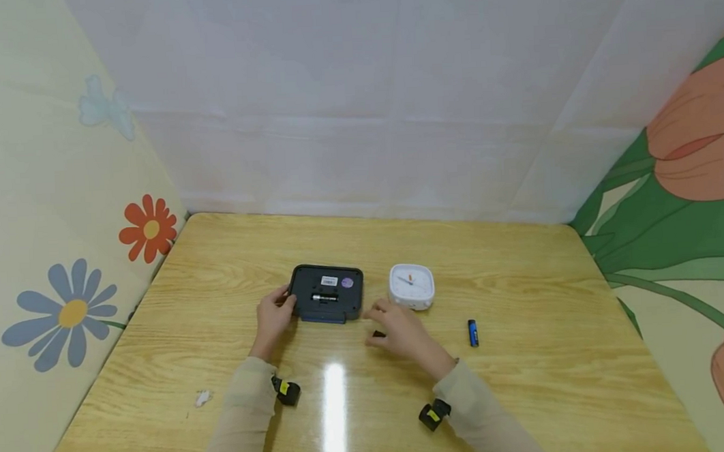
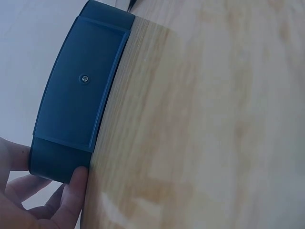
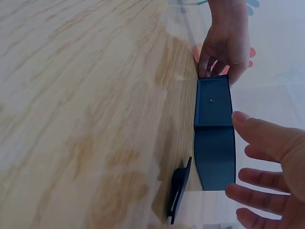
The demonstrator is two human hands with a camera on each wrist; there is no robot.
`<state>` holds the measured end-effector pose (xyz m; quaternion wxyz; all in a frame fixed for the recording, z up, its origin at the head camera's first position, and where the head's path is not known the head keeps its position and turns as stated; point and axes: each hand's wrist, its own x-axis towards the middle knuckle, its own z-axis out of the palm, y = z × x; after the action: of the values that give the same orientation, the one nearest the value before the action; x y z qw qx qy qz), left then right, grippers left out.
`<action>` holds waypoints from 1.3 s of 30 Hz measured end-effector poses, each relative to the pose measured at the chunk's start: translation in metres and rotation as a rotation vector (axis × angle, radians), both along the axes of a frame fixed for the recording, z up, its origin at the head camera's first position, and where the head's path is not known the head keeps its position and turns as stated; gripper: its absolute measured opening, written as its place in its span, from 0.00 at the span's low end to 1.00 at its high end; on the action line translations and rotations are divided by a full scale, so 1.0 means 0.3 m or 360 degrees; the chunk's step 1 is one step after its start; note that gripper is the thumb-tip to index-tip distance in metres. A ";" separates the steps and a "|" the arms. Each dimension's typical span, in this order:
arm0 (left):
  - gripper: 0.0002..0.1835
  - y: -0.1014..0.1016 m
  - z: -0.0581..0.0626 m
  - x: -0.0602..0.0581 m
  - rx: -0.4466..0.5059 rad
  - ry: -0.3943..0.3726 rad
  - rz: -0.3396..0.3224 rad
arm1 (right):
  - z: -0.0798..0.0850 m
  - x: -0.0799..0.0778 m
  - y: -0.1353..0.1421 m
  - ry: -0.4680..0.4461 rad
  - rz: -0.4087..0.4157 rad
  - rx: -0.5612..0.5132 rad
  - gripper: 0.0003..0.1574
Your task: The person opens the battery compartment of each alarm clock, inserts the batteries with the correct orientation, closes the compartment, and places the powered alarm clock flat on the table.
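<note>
in the head view, a person's two bare hands work at a wood-patterned bench (image 1: 530,381). the black device (image 1: 304,287) sits on it with its back toward the camera, showing a white label (image 1: 329,281), a round purple sticker (image 1: 347,282) and, in a slot below them, a dark battery (image 1: 325,297) with a silvery end. the left grip (image 1: 274,318) is closed on the device's left side, thumb on the near face. the right grip (image 1: 398,325) is relaxed, near the device's lower right corner, and a small black piece (image 1: 378,334) shows between its thumb and fingers. just beyond that hand stands a white clock (image 1: 411,288); a blue battery (image 1: 473,333) lies on the bench to its right. a white scrap (image 1: 203,398) is near the left sleeve (image 1: 239,410).

in the left wrist view, the device's lower edge carries a recessed panel (image 2: 81,81) with a screw (image 2: 85,78), and the left fingers hold the device's end.

in the right wrist view, the left grip holds the far end; the right grip is spread, its thumb overlapping the device's edge, though contact cannot be told. the small black piece leans at an angle on the bench, apart from the fingers.
</note>
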<state>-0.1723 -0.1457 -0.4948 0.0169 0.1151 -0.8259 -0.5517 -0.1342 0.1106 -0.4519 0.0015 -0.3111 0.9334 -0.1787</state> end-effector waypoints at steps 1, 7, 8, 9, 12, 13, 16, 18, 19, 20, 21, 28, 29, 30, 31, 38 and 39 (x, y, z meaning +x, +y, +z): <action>0.20 0.000 0.000 0.000 0.0000 0.0004 -0.0001 | -0.002 0.003 0.004 -0.0013 -0.0005 0.0023 0.27; 0.20 0.001 -0.001 -0.002 0.0002 0.0010 -0.0005 | -0.014 0.016 0.026 -0.0014 -0.0008 0.0095 0.30; 0.20 0.001 -0.002 -0.002 0.0003 0.0009 -0.0004 | -0.016 0.017 0.029 -0.0007 -0.0005 0.0104 0.30; 0.20 0.001 -0.002 -0.002 0.0005 0.0005 0.0000 | -0.018 0.019 0.032 -0.0006 -0.0001 0.0105 0.31; 0.20 0.001 -0.003 -0.001 0.0004 0.0007 0.0005 | -0.023 0.023 0.040 -0.0012 0.0018 0.0118 0.30; 0.20 0.001 -0.003 -0.001 0.0006 0.0007 0.0003 | -0.025 0.024 0.043 -0.0016 0.0022 0.0126 0.30; 0.20 0.001 -0.003 -0.001 0.0005 0.0007 0.0002 | -0.028 0.029 0.049 -0.0034 0.0031 0.0138 0.27; 0.20 0.001 -0.003 -0.002 0.0007 0.0007 0.0000 | -0.028 0.033 0.052 -0.0046 0.0024 0.0144 0.24; 0.20 0.001 -0.003 -0.002 0.0008 0.0006 -0.0002 | -0.030 0.034 0.053 -0.0050 0.0021 0.0151 0.21; 0.20 0.001 -0.003 -0.002 0.0009 0.0006 -0.0002 | -0.032 0.035 0.055 -0.0047 0.0021 0.0152 0.19; 0.20 0.001 -0.004 -0.002 0.0010 0.0004 -0.0003 | -0.034 0.037 0.057 -0.0043 0.0023 0.0155 0.17; 0.20 0.001 -0.005 -0.004 0.0019 -0.0002 0.0013 | -0.059 0.040 0.064 -0.0004 0.0015 0.0193 0.14; 0.20 0.001 -0.005 -0.004 0.0020 -0.0001 0.0016 | -0.064 0.039 0.064 0.0001 0.0009 0.0194 0.14; 0.20 0.001 -0.005 -0.004 0.0024 -0.0003 0.0018 | -0.067 0.039 0.064 0.0005 0.0002 0.0191 0.14; 0.20 0.002 -0.004 -0.004 0.0022 0.0000 0.0020 | -0.071 0.039 0.064 0.0004 -0.0004 0.0190 0.14; 0.20 0.005 0.001 -0.003 0.0028 0.0017 0.0013 | -0.077 0.039 0.062 -0.0010 -0.0030 0.0185 0.14; 0.20 0.006 0.001 -0.003 0.0031 0.0016 0.0015 | -0.076 0.038 0.061 -0.0014 -0.0032 0.0189 0.13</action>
<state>-0.1731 -0.1440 -0.4943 0.0224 0.1164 -0.8197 -0.5603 -0.1226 0.1288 -0.4746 0.0222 -0.3002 0.9455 -0.1245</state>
